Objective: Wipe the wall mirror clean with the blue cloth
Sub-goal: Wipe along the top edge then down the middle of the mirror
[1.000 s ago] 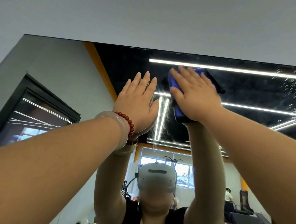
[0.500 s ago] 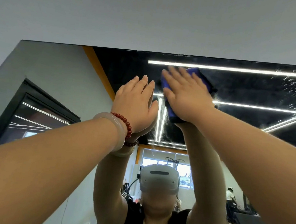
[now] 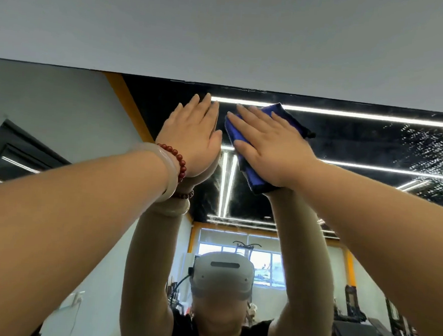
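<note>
The wall mirror (image 3: 374, 141) fills the lower two thirds of the head view; its top edge runs just above my fingertips. A folded blue cloth (image 3: 251, 170) lies flat against the glass near that edge. My right hand (image 3: 271, 147) presses on the cloth with straight, spread fingers and covers most of it. Just left of it, my left hand (image 3: 190, 142) rests flat on the bare glass, fingers straight and together, with a red bead bracelet and a pale bangle at the wrist. Both arms reach up and forward.
White droplet spots (image 3: 431, 148) speckle the glass at the upper right. Plain grey wall (image 3: 224, 31) rises above the mirror. The mirror reflects me, ceiling light strips, a dark panel at the left and gym gear at the lower right.
My right hand has slid the cloth leftward, then up along the glass toward the mirror's top edge. My left hand has shifted up beside it, still flat on the glass.
</note>
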The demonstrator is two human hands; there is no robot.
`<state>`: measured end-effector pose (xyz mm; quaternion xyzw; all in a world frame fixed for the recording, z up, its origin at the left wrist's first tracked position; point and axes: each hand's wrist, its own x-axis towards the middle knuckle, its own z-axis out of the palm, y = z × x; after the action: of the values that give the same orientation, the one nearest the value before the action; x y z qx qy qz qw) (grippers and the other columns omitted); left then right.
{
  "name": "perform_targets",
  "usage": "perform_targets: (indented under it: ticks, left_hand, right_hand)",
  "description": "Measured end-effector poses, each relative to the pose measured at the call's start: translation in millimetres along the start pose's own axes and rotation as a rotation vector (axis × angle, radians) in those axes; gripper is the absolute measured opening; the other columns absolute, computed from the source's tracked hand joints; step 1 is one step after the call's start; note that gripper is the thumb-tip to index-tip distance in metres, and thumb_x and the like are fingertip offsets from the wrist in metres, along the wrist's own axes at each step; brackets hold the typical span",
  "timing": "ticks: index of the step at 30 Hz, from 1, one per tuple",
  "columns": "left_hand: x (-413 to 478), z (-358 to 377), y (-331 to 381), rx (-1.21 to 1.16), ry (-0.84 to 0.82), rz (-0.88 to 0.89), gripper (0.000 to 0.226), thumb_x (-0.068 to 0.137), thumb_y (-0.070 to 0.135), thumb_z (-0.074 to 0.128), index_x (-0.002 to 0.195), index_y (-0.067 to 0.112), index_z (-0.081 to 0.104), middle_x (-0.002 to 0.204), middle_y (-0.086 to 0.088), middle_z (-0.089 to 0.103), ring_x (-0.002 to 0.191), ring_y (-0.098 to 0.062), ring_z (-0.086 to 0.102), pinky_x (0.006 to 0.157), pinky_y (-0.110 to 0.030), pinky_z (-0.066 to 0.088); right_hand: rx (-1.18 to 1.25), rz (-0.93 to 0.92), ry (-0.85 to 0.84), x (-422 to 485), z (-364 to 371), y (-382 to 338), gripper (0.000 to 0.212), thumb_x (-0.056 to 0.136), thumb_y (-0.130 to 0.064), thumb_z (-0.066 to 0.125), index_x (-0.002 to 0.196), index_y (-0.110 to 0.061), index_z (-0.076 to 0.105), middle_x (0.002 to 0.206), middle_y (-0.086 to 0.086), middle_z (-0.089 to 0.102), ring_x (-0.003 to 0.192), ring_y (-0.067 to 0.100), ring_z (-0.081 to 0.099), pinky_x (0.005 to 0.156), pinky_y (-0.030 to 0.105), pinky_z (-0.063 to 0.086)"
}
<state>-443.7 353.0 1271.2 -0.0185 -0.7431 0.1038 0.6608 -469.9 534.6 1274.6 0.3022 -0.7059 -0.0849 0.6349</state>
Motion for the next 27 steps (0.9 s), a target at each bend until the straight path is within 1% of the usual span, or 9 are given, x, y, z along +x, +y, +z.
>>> perform_targets:
  ticks: [5,6,11,13,17,18,22,23,27]
  left_hand:
    - [0.2,1.5,-1.3,-0.009,0.014,0.000,0.057,0.103,0.034,0.023,0.155,0.015,0.008,0.163,-0.003,0.003,0.149,-0.020,-0.001,0.119,-0.037,0.002]
    - [0.2,1.6,-1.3,-0.011,0.016,0.000,0.057,0.103,0.034,0.024,0.155,0.015,0.008,0.163,-0.002,0.003,0.149,-0.020,-0.001,0.119,-0.037,0.002]
    - [-0.5,4.7,-2.1,-0.016,0.036,-0.002,0.058,0.103,0.036,0.023,0.155,0.016,0.008,0.163,-0.001,0.002,0.149,-0.018,-0.002,0.119,-0.037,0.001]
    - [0.1,4.7,-3.4,-0.022,0.034,0.002,0.058,0.103,0.036,0.023,0.155,0.016,0.007,0.163,-0.001,0.001,0.149,-0.018,-0.002,0.119,-0.037,0.000]
    - [0.4,4.6,-4.5,-0.031,0.028,0.006,0.057,0.103,0.035,0.024,0.155,0.015,0.007,0.163,-0.002,0.002,0.149,-0.019,-0.001,0.119,-0.037,0.001]
    - [0.3,4.3,-4.3,-0.029,0.030,0.005,0.058,0.103,0.035,0.024,0.155,0.015,0.007,0.163,-0.002,0.002,0.149,-0.019,-0.001,0.119,-0.037,0.001]
    - [-0.8,4.4,-3.6,-0.023,0.042,-0.001,0.058,0.103,0.036,0.024,0.155,0.015,0.008,0.163,-0.002,0.003,0.149,-0.019,-0.001,0.119,-0.037,0.001]
    - [-1.0,4.0,-3.5,-0.030,0.041,0.001,0.058,0.103,0.036,0.024,0.155,0.015,0.008,0.163,-0.002,0.003,0.149,-0.019,-0.001,0.119,-0.036,0.001]
    - [-0.8,3.5,-5.0,-0.050,0.032,0.004,0.057,0.104,0.035,0.023,0.155,0.016,0.007,0.163,-0.001,0.002,0.149,-0.018,-0.002,0.119,-0.035,-0.001]
  right_hand:
    - [0.034,0.324,0.056,34.6,1.0,13.6,0.056,0.105,-0.040,0.017,0.156,-0.025,0.001,0.164,-0.002,-0.003,0.150,0.017,-0.003,0.121,0.039,-0.002]
    - [0.033,0.347,0.063,38.5,1.7,10.1,0.056,0.105,-0.040,0.016,0.156,-0.024,0.001,0.164,-0.001,-0.004,0.150,0.018,-0.004,0.121,0.040,-0.002]
    - [0.013,0.059,0.045,35.5,6.0,-4.7,0.055,0.104,-0.045,0.018,0.155,-0.032,0.003,0.164,-0.008,-0.002,0.150,0.012,-0.003,0.120,0.036,-0.002]
    - [0.014,0.095,0.051,37.7,3.6,6.7,0.055,0.104,-0.045,0.019,0.156,-0.031,0.004,0.164,-0.007,0.000,0.150,0.012,-0.001,0.120,0.036,-0.001]
    - [0.033,0.325,0.091,46.6,1.5,17.3,0.056,0.104,-0.039,0.019,0.156,-0.026,0.003,0.164,-0.002,0.000,0.150,0.017,-0.001,0.121,0.039,-0.001]
    - [0.027,0.312,0.088,47.9,1.9,12.2,0.056,0.104,-0.039,0.018,0.156,-0.025,0.003,0.164,-0.002,-0.001,0.150,0.018,-0.002,0.121,0.040,-0.001]
    - [0.010,0.055,0.024,45.8,0.0,4.5,0.055,0.105,-0.044,0.019,0.156,-0.031,0.003,0.164,-0.008,0.000,0.150,0.013,-0.001,0.120,0.037,-0.002]
    - [0.011,0.053,0.015,45.3,-1.9,10.6,0.055,0.105,-0.045,0.020,0.156,-0.032,0.003,0.164,-0.008,-0.001,0.150,0.012,-0.001,0.119,0.036,-0.002]
    - [0.051,0.300,0.073,48.1,-2.7,27.1,0.056,0.104,-0.040,0.021,0.157,-0.027,0.006,0.164,-0.002,0.002,0.150,0.017,0.000,0.120,0.039,-0.001]
